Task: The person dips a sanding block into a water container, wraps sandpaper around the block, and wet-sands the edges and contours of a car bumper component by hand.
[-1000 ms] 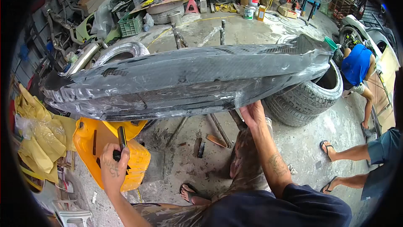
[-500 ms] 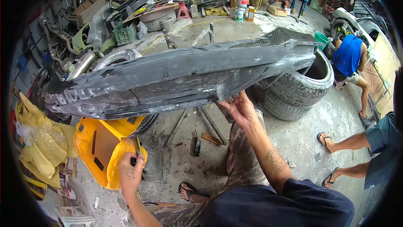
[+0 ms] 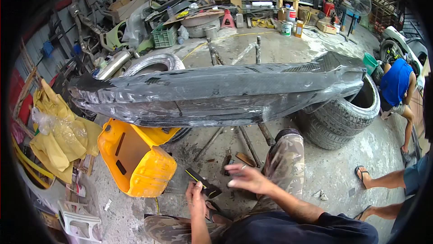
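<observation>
My left hand is closed round the end of a flat black sanding block with a yellow edge, low in front of my lap. Just to its right, my right hand is in the air with fingers apart and nothing in them; a ring shows on one finger. Beyond both hands a long dark carbon-fibre car body panel lies across a stand. White dust and scuffs cover much of its surface, and bare weave shows at its right end. Neither hand touches the panel.
Left of my hands stands a cut-open yellow plastic container. Stacked tyres are under the panel's right end. A person in blue crouches at the right, and another person's legs are nearer. Stand legs rise between.
My right hand has let go of the panel's lower edge and come down towards my left hand. The left hand has moved right, away from the yellow container, bringing the block with it.
</observation>
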`<move>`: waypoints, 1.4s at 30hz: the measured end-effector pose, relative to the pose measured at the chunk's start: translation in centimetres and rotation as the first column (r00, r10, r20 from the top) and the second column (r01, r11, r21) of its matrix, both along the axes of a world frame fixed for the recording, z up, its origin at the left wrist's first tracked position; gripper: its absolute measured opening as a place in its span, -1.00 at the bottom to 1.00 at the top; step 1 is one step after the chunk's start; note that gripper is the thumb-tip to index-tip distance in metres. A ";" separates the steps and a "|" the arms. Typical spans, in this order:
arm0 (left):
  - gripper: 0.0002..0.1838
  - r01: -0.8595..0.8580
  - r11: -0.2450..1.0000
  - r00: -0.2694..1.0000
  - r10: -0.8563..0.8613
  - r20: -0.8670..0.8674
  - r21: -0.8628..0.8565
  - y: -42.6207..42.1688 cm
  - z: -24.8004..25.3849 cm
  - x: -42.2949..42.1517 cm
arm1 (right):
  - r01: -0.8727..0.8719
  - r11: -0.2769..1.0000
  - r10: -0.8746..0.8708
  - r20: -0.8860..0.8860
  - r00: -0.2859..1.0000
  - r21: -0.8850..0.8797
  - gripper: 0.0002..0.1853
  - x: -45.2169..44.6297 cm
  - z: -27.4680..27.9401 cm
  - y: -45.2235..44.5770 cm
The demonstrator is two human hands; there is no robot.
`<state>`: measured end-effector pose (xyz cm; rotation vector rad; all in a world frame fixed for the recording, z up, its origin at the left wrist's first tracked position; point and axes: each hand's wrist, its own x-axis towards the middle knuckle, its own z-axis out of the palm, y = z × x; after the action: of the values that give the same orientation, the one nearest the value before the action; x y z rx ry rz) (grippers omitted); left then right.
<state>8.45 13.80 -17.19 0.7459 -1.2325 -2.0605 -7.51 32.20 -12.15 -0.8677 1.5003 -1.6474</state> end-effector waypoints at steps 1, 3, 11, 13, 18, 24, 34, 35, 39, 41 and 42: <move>-0.75 0.003 0.998 1.000 -0.002 -0.017 0.064 1.3 1.9 -0.6 | -0.080 0.995 0.074 0.095 0.993 0.056 -0.29 0.7 -1.8 -1.4; -0.72 0.046 0.995 0.996 -0.039 -0.080 0.090 1.9 1.8 -1.0 | -0.190 0.982 0.186 0.218 0.958 0.000 -0.28 1.7 -4.6 -3.8; -0.68 0.121 0.991 0.993 -0.121 -0.017 0.055 1.0 1.7 -0.1 | -0.159 0.986 0.147 0.702 0.697 -0.049 -0.42 3.3 -6.3 -5.8; -0.66 0.108 0.993 0.993 -0.110 -0.042 -0.057 0.7 -0.4 -0.5 | -0.021 0.998 0.060 0.799 0.598 -0.059 -0.49 3.0 -6.4 -6.0; -0.69 -0.093 0.992 0.979 0.076 -0.188 -0.083 -1.4 2.3 -0.9 | 0.199 0.980 -0.163 0.601 0.782 0.008 -0.57 0.6 -7.0 -5.9; -0.49 0.063 0.997 0.997 -0.064 -0.031 -0.049 -4.1 1.8 1.2 | 0.170 0.985 -0.154 0.447 0.881 0.004 -0.56 -1.3 -3.5 -6.0; -0.37 0.151 0.988 0.977 -0.151 0.150 0.012 -2.6 0.2 0.3 | 0.167 0.973 -0.031 0.629 0.777 -0.159 -0.58 -2.4 -1.4 -7.7; -0.34 0.218 0.976 0.963 -0.210 0.170 -0.024 -2.5 0.0 0.1 | 0.151 0.976 -0.021 0.626 0.779 -0.154 -0.57 -2.4 -1.3 -7.9; -0.38 0.323 0.924 0.946 -0.310 -0.095 0.205 -2.7 2.3 -1.0 | -0.018 0.996 0.064 0.539 0.840 -0.089 -0.58 -2.3 -1.1 -7.8; -0.11 0.205 0.969 0.947 -0.232 0.222 0.140 -4.0 0.3 -1.4 | -0.086 0.996 0.078 0.304 0.950 0.013 -0.60 -2.5 -1.3 -7.8; -0.11 0.255 0.966 0.927 -0.254 0.275 0.034 -4.9 0.0 -1.6 | -0.083 0.996 0.075 0.302 0.950 0.014 -0.60 -2.5 -1.4 -8.0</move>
<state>6.86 8.87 -17.15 0.9412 -1.5579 -2.2146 -10.02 24.20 -13.52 -0.6202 1.2577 -1.6145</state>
